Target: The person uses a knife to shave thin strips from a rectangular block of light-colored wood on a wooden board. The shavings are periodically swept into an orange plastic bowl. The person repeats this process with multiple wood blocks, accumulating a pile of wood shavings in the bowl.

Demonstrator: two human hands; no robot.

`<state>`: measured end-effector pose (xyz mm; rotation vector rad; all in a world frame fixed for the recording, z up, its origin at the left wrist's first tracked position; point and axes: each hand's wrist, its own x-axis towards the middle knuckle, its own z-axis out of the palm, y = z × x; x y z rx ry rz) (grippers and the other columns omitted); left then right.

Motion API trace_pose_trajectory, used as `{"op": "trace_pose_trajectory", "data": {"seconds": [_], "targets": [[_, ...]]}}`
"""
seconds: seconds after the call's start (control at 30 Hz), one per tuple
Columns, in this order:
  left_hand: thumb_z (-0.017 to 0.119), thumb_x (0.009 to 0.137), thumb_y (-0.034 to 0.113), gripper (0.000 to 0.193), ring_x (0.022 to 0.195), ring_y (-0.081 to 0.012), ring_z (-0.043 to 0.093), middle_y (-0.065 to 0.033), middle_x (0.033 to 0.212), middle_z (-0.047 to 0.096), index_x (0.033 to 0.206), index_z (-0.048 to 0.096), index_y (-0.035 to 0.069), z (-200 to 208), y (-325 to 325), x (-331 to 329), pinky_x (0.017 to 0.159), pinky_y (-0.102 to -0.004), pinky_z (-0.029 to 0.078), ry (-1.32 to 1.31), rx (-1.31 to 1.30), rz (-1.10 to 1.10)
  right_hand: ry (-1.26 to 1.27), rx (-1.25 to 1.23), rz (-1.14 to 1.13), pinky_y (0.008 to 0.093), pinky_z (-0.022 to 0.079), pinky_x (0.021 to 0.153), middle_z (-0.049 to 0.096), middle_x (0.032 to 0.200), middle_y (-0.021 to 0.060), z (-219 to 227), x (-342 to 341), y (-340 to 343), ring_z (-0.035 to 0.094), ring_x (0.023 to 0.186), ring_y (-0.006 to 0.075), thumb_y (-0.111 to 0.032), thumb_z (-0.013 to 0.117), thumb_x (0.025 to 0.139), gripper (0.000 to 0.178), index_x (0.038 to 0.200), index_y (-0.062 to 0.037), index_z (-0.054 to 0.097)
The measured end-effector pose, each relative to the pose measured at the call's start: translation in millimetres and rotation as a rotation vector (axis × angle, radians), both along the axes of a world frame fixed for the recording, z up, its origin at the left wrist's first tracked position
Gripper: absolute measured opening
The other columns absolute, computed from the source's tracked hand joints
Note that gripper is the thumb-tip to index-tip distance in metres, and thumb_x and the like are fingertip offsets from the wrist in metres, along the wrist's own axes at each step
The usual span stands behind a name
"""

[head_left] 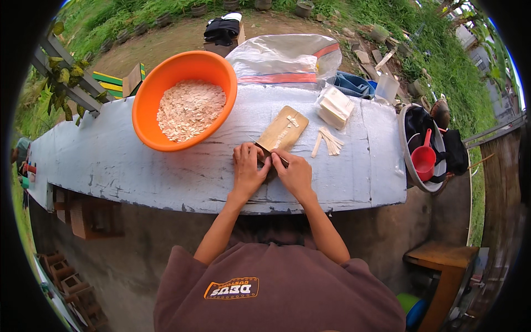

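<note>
A small wooden cutting board (293,123) lies on the metal-covered table, with several small pale cut pieces (292,121) on it. At its near end my two hands meet. My right hand (293,172) is closed around what looks like a thin dark-bladed knife (264,148), its blade slanting across the board toward the left fingers. My left hand (249,170) is closed at the board's near left corner, fingers curled; what they pinch is hidden. Right of the board, several thin pale strips (330,141) are fanned out. Behind them sits a clear plastic bag of flat pale strips (335,107).
A big orange basin (145,110) with pale flakes stands at the left of the table (182,180). Behind the board lies a clear plastic sack (271,58). Blue fabric (354,86) is at the back right. A round tub (405,146) with a red dipper (423,157) stands beyond the right edge.
</note>
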<state>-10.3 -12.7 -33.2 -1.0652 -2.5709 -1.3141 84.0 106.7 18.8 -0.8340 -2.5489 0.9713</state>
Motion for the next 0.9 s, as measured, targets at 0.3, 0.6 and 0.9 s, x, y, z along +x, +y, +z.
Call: {"op": "trace_pose_trajectory", "data": {"seconds": [0.3, 0.6, 0.9], "targets": [[0.077, 0.084, 0.019, 0.027, 0.113, -0.0324, 0.045, -0.0088, 0.110, 0.051, 0.099, 0.058, 0.008, 0, -2, 3, 0.102, -0.0482, 0.038, 0.001, -0.001, 0.010, -0.014, -0.094, -0.016, 0.0402, 0.057, 0.072, 0.078, 0.090, 0.0144, -4, 27, -3, 0.075, 0.079, 0.0333, -0.038, 0.066, 0.101, 0.029, 0.115, -0.0172, 0.080], [0.075, 0.094, 0.024, 0.017, 0.116, -0.0320, 0.045, -0.0099, 0.117, 0.054, 0.101, 0.067, 0.010, 3, -4, 5, 0.104, -0.0479, 0.038, 0.037, -0.008, 0.021, 0.031, -0.099, 0.001, 0.0446, 0.057, 0.073, 0.077, 0.091, 0.0173, -1, -1, 2, 0.074, 0.083, 0.0380, -0.038, 0.064, 0.101, 0.029, 0.114, -0.0181, 0.080], [0.068, 0.099, 0.018, 0.013, 0.116, -0.0302, 0.047, -0.0089, 0.117, 0.061, 0.101, 0.066, 0.005, 6, -24, 3, 0.104, -0.0426, 0.039, -0.151, 0.217, 0.049, 0.000, -0.150, 0.053, 0.0409, 0.056, 0.074, 0.078, 0.095, 0.0139, 5, 49, 0, 0.075, 0.083, 0.0329, -0.033, 0.068, 0.100, 0.025, 0.116, -0.0193, 0.081]]}}
